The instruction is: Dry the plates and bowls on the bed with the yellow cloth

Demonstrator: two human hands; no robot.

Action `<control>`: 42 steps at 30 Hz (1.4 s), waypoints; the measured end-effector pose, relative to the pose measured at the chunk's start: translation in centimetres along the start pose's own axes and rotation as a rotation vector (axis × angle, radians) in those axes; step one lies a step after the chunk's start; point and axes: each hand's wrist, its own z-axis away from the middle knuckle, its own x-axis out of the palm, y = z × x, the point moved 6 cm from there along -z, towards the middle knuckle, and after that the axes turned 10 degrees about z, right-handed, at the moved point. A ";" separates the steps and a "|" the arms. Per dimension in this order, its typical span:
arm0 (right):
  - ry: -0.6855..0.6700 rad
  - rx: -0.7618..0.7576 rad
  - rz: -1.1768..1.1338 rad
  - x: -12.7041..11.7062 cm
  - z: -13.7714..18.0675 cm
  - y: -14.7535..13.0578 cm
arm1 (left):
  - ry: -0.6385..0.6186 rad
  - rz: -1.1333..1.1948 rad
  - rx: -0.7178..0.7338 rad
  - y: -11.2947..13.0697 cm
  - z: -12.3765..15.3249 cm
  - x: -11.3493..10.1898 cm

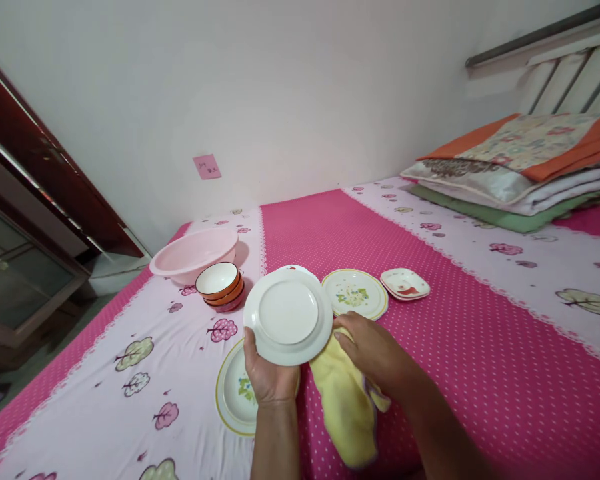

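1. Plate, white, round, probably glazed ceramic, sits tilted with its underside toward you, partly overlapping a yellow-rimmed, round white plate, near left.
2. Your left hand clasps its near-left rim, fingers hidden behind; your right hand bunches soft yellow cloth at its right edge.
3. It likely handles stiff, slippery, breakable; grip opposite rims.
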 end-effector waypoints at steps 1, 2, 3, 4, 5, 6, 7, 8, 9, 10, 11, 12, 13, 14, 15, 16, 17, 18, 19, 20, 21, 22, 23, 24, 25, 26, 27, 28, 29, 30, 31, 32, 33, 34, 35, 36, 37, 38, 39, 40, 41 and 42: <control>0.031 0.005 -0.006 -0.1 -0.1 0.1 | -0.006 0.003 -0.005 0.0 -0.1 -0.1; 0.064 0.007 -0.020 -0.2 -0.2 0.2 | -0.017 0.005 -0.012 0.1 -0.2 -0.2; 0.104 0.003 -0.045 -0.3 -0.2 0.2 | -0.033 0.005 -0.021 0.2 -0.4 -0.4; 0.145 -0.005 -0.087 -0.4 -0.3 0.2 | -0.054 0.004 -0.029 0.4 -0.6 -0.6; 0.179 -0.015 -0.150 -0.5 -0.3 0.1 | -0.081 0.001 -0.028 0.6 -0.9 -0.8; 0.196 -0.024 -0.237 -0.5 -0.4 0.0 | -0.113 -0.007 -0.021 0.8 -1.1 -0.9; 0.197 -0.028 -0.345 -0.4 -0.5 -0.1 | -0.144 -0.019 -0.008 1.1 -1.4 -1.0; 0.183 -0.027 -0.469 -0.2 -0.6 -0.3 | -0.173 -0.036 0.009 1.3 -1.6 -1.1; 0.159 -0.024 -0.598 0.1 -0.7 -0.4 | -0.200 -0.053 0.027 1.5 -1.7 -1.2; 0.131 -0.026 -0.722 0.4 -0.8 -0.7 | -0.224 -0.069 0.038 1.6 -1.8 -1.2; 0.101 -0.036 -0.833 0.8 -0.9 -1.0 | -0.247 -0.078 0.038 1.6 -1.9 -1.1; 0.075 -0.051 -0.924 1.1 -0.9 -1.3 | -0.269 -0.078 0.027 1.5 -1.9 -1.1; 0.059 -0.068 -0.992 1.3 -1.0 -1.6 | -0.294 -0.071 0.009 1.3 -1.9 -1.0; 0.054 -0.080 -1.040 1.5 -1.0 -1.9 | -0.319 -0.062 -0.017 1.0 -1.8 -0.9; 0.060 -0.084 -1.075 1.7 -1.1 -2.1 | -0.341 -0.053 -0.047 0.7 -1.7 -0.8; 0.064 -0.078 -1.100 1.8 -1.1 -2.2 | -0.357 -0.049 -0.073 0.4 -1.7 -0.7; 0.071 -0.068 -1.122 2.0 -1.1 -2.3 | -0.363 -0.050 -0.093 0.1 -1.6 -0.6; 0.082 -0.057 -1.144 2.0 -1.1 -2.3 | -0.354 -0.059 -0.105 -0.2 -1.5 -0.5; 0.094 -0.049 -1.170 2.0 -1.0 -2.4 | -0.333 -0.073 -0.109 -0.4 -1.4 -0.4; 0.109 -0.042 -1.194 2.0 -1.0 -2.4 | -0.304 -0.090 -0.113 -0.7 -1.3 -0.3; 0.130 -0.035 -1.212 1.9 -0.9 -2.4 | -0.271 -0.107 -0.120 -0.9 -1.2 -0.2; 0.158 -0.026 -1.223 1.7 -0.8 -2.4 | -0.233 -0.123 -0.129 -1.2 -1.1 0.0; 0.191 -0.012 -1.224 1.5 -0.7 -2.4 | -0.196 -0.141 -0.139 -1.4 -0.9 0.1; 0.226 0.005 -1.212 1.3 -0.6 -2.3 | -0.163 -0.166 -0.143 -1.6 -0.7 0.2; 0.262 0.025 -1.187 1.1 -0.4 -2.3 | -0.137 -0.200 -0.132 -1.7 -0.5 0.3; 0.300 0.043 -1.149 0.8 -0.2 -2.3 | -0.124 -0.252 -0.104 -1.6 -0.4 0.5; 0.339 0.056 -1.098 0.5 0.1 -2.3 | -0.119 -0.324 -0.061 -1.4 -0.2 0.6; 0.380 0.059 -1.033 0.1 0.4 -2.3 | -0.117 -0.411 -0.010 -1.1 0.0 0.8; 0.425 0.050 -0.949 -0.4 0.7 -2.4 | -0.116 -0.498 0.046 -0.7 0.2 1.0; 0.478 0.030 -0.843 -0.9 1.0 -2.6 | -0.117 -0.569 0.099 -0.3 0.6 1.3; 0.539 -0.002 -0.717 -1.5 1.3 -2.8 | -0.131 -0.616 0.128 0.0 1.1 1.7; 0.598 -0.048 -0.578 -2.0 1.7 -3.2 | -0.167 -0.632 0.120 0.0 1.6 2.2; 0.647 -0.105 -0.438 -2.3 2.0 -3.7 | -0.230 -0.620 0.077 -0.2 2.3 2.9; 0.678 -0.171 -0.306 -2.5 2.3 -4.3 | -0.311 -0.591 0.009 -0.7 3.1 3.5; 0.696 -0.242 -0.188 -2.5 2.5 -4.9 | -0.391 -0.556 -0.062 -1.2 4.0 4.1; 0.701 -0.312 -0.088 -2.4 2.6 -5.5 | -0.448 -0.527 -0.113 -1.7 4.8 4.6; 0.697 -0.375 -0.003 -2.1 2.7 -6.1 | -0.473 -0.509 -0.130 -2.0 5.3 4.8; 0.693 -0.422 0.070 -1.7 2.8 -6.7 | -0.465 -0.498 -0.113 -2.1 5.6 4.8; 0.694 -0.449 0.129 -1.4 2.9 -7.1 | -0.428 -0.494 -0.075 -2.2 5.7 4.5; 0.695 -0.461 0.175 -1.0 2.9 -7.4 | -0.372 -0.485 -0.028 -2.1 5.5 4.1; 0.699 -0.464 0.207 -0.7 3.0 -7.7 | -0.310 -0.467 0.015 -2.0 5.2 3.7; 0.695 -0.463 0.227 -0.4 2.9 -8.0 | -0.252 -0.440 0.049 -1.9 4.9 3.3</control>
